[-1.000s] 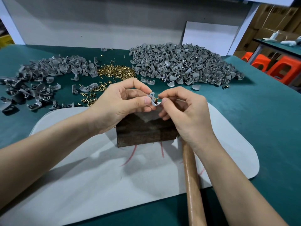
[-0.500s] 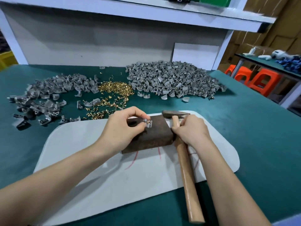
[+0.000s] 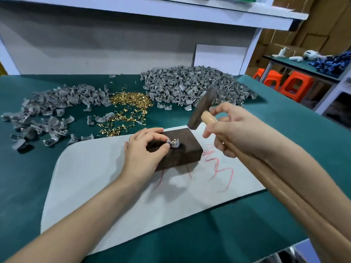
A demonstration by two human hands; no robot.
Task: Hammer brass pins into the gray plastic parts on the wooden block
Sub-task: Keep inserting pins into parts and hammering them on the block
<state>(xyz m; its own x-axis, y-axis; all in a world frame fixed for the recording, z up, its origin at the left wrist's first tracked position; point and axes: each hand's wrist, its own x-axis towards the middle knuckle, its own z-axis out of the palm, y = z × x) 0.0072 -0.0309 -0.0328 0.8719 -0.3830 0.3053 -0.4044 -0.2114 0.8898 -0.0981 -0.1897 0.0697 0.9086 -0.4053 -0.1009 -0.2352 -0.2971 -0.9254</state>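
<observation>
Brass pin (image 3: 173, 141) stands upright in gray part (image 3: 174, 144) on wooden block (image 3: 176, 147), pinched by left hand (image 3: 144, 150); right hand (image 3: 233, 128) grips hammer (image 3: 202, 109) raised up-right of it.

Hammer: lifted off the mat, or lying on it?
Lifted. The right hand grips the hammer by its handle, and its head hangs in the air near the far right corner of the wooden block.

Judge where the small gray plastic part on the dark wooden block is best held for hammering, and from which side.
Likely by its low left edge, from the left, as the left hand pinches it. The gray plastic part lies on the dark wooden block with a brass pin standing on top, and the wooden-handled hammer is poised at its right.
</observation>
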